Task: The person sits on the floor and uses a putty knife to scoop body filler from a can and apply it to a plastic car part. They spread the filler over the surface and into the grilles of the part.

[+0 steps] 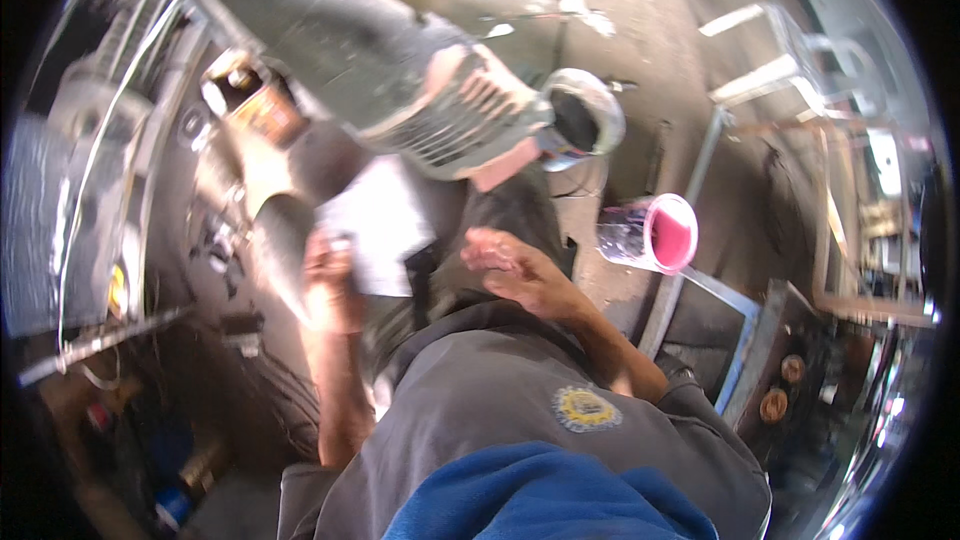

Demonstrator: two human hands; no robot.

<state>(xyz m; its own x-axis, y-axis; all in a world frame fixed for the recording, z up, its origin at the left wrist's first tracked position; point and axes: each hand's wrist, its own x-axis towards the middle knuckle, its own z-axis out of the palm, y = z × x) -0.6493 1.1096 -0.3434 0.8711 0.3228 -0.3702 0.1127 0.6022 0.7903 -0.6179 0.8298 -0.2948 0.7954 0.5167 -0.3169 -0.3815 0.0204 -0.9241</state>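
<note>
My left hand [332, 285] has its fingers curled at the edge of a white sheet, seemingly paper [380, 215], which spreads out in front of my lap. Blur hides exactly how the fingertips meet it. Over my thigh, my right hand [515, 272] is held with fingers stretched to the left and nothing in them. Just beyond both hands, a long grey panel [370, 70] slants from the upper left. Its near end has a slotted grille [460, 130] with pinkish patches, and a pink block-like piece [505, 164] shows at its lower corner.
A tub with dark contents [575, 120] stands beside the panel's end. Nearer on the right is a tub with a pink inside [672, 233], by a metal frame [690, 190]. An orange-brown box [265, 110] lies left; a wire-like strand [105, 120] runs along the far left.
</note>
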